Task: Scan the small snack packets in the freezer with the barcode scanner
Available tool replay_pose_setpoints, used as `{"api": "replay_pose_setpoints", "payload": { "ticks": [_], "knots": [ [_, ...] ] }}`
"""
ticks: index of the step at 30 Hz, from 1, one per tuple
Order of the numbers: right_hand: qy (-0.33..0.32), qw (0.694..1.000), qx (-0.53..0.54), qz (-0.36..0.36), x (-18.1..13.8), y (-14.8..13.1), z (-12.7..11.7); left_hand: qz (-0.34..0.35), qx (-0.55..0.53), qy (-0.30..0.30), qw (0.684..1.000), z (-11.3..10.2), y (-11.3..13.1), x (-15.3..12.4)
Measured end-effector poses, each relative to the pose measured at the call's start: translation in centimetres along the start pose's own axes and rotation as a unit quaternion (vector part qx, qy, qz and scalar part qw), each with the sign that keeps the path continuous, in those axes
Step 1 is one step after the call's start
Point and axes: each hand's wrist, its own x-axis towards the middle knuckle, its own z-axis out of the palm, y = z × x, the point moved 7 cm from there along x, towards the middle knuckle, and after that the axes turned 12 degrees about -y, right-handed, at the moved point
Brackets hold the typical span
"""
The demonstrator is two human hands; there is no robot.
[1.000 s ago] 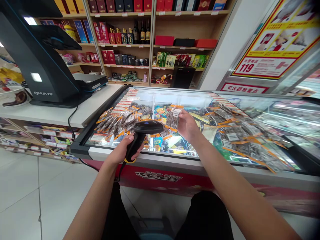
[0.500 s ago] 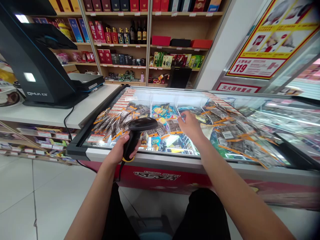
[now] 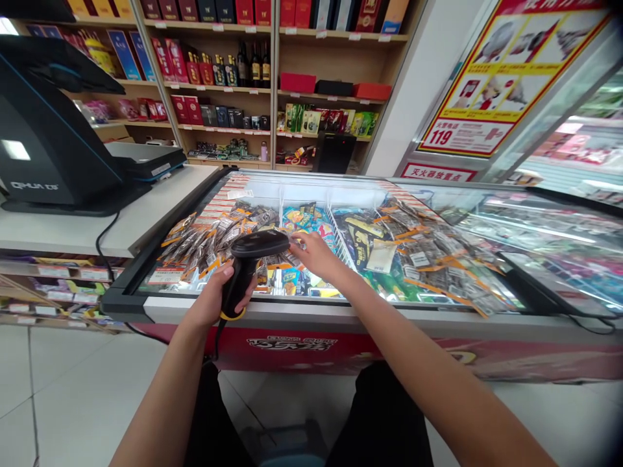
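Note:
My left hand [image 3: 214, 295] is wrapped round the handle of a black barcode scanner [image 3: 260, 244], which has a yellow ring at its base and a cable hanging down. Just right of the scanner's head, my right hand [image 3: 314, 254] reaches over the freezer glass. Its fingers point left, look slightly apart and are partly hidden by the scanner; no held item shows. Under and beside the scanner lies a pile of small dark packets [image 3: 221, 237] with orange edges. A second heap of similar packets [image 3: 438, 259] spreads over the glass on the right.
A chest freezer [image 3: 292, 316] with a glass top holds bagged goods in wire baskets. On the left counter [image 3: 160, 201] stands a black scale terminal [image 3: 53, 143]. Behind are shelves [image 3: 233, 94] of boxes and bottles, with a fire poster [image 3: 506, 71] at right.
My right hand has moved left across the glass to beside the scanner's head. The scanner stays in my left hand. My view has turned slightly to the right.

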Motion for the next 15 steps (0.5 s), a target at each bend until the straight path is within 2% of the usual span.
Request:
{"api": "replay_pose_setpoints", "payload": {
  "ticks": [3,5,6,8,9,11,12,13,15],
  "knots": [
    [0.02,0.999,0.004,-0.034,0.3,-0.2,-0.7,0.004,-0.003,0.002,1.0,0.0,0.0,-0.1],
    [0.066,0.996,-0.054,-0.029,0.0,0.5,-3.4,0.004,-0.01,0.009,1.0,-0.1,0.0,-0.2],
    [0.105,0.989,-0.105,-0.009,-0.3,1.3,-5.4,0.004,-0.013,0.012,1.0,-0.1,0.0,-0.2],
    [0.178,0.962,-0.196,0.07,-1.2,3.9,-10.3,0.0,-0.019,0.014,1.0,-0.1,0.0,-0.2],
    [0.197,0.943,-0.233,0.134,-1.8,5.8,-12.7,-0.003,-0.02,0.013,1.0,0.0,-0.1,-0.2],
    [0.191,0.9,-0.277,0.279,-2.9,10.1,-16.7,-0.01,-0.021,0.01,1.0,0.0,-0.2,-0.2],
    [0.178,0.88,-0.281,0.338,-3.5,12.0,-18.0,-0.012,-0.021,0.008,1.0,0.0,-0.2,-0.1],
    [0.156,0.869,-0.294,0.367,-3.7,13.3,-18.9,-0.013,-0.02,0.006,1.0,0.0,-0.2,-0.1],
    [0.127,0.856,-0.332,0.374,-3.9,14.5,-19.6,-0.008,-0.018,0.003,1.0,0.0,-0.2,-0.1]
  ]
}}
